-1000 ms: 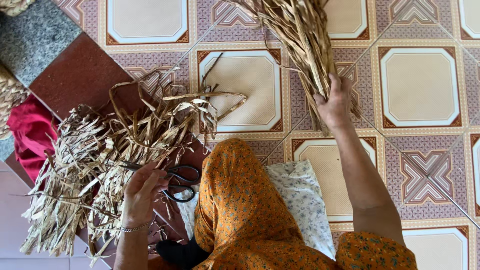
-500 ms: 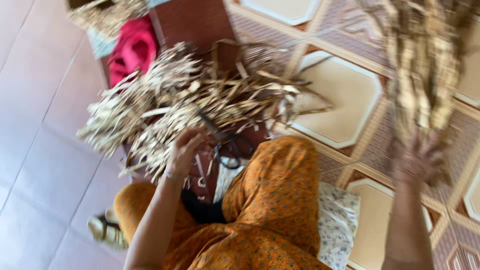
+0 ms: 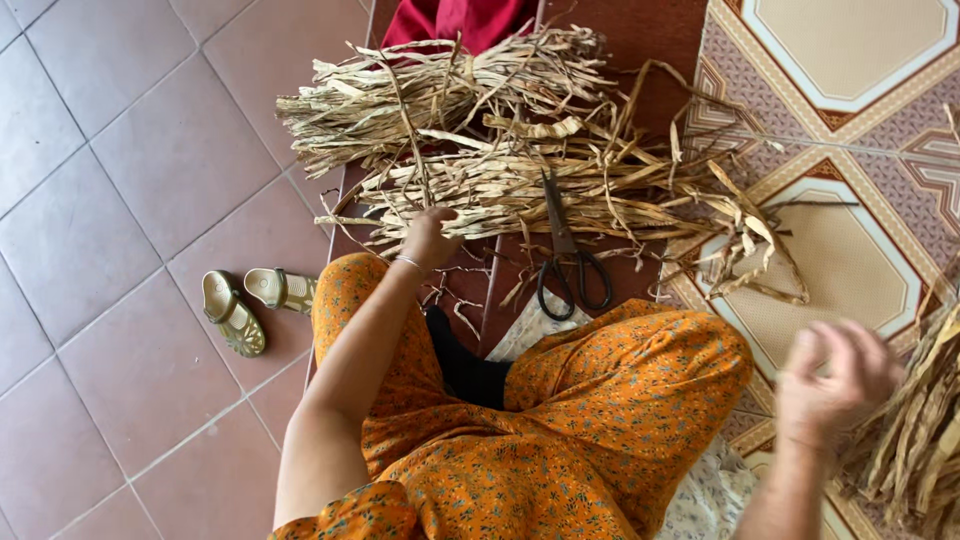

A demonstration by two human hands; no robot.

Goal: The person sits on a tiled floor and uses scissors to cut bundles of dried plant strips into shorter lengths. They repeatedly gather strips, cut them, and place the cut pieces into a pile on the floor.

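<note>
Our left hand (image 3: pixel 430 238) has moved off black-handled scissors (image 3: pixel 568 262), now grasping pale dried leaf strips (image 3: pixel 520 185); right hand (image 3: pixel 835 375), blurred, grip indeterminate, beside lowered dried leaf bundle (image 3: pixel 915 440).

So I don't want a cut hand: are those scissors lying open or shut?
Shut: the scissors lie flat, blades together among the dried strips, handles side by side.

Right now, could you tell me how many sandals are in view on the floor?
2. One sandal lies on the grey tiles left of the person's knee; the other sandal lies just right of it, partly tucked against the orange trouser leg. No others show; more could be hidden outside the frame.
</note>
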